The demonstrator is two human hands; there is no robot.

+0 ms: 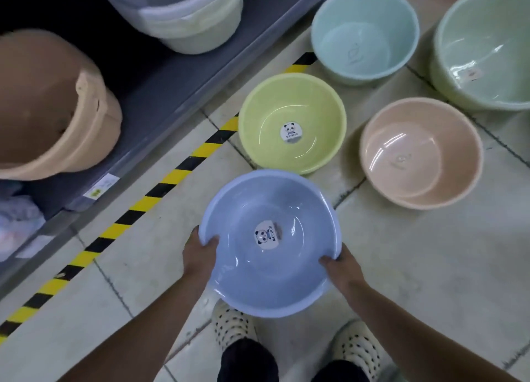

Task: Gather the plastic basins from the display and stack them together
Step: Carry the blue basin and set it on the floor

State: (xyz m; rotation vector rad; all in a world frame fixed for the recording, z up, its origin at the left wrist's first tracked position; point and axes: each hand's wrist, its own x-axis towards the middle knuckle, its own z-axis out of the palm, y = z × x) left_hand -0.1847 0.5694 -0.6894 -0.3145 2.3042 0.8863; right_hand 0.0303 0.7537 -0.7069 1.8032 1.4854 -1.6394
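Observation:
I hold a blue plastic basin (269, 272) with a panda sticker above the tiled floor, in front of my feet. My left hand (199, 258) grips its left rim with the thumb inside. My right hand (341, 267) grips the right rim the same way. Beyond it on the floor sit a yellow-green basin (292, 152) with a panda sticker, a peach basin (421, 155), a light blue basin (365, 34) and a large pale green basin (487, 46) at the right edge.
A grey shelf (177, 80) runs along the left, holding a tan tub (51, 106) on its side and stacked pale tubs (183, 11). Yellow-black hazard tape (160, 186) marks the floor along the shelf. My two spotted shoes (232, 327) stand below the basin.

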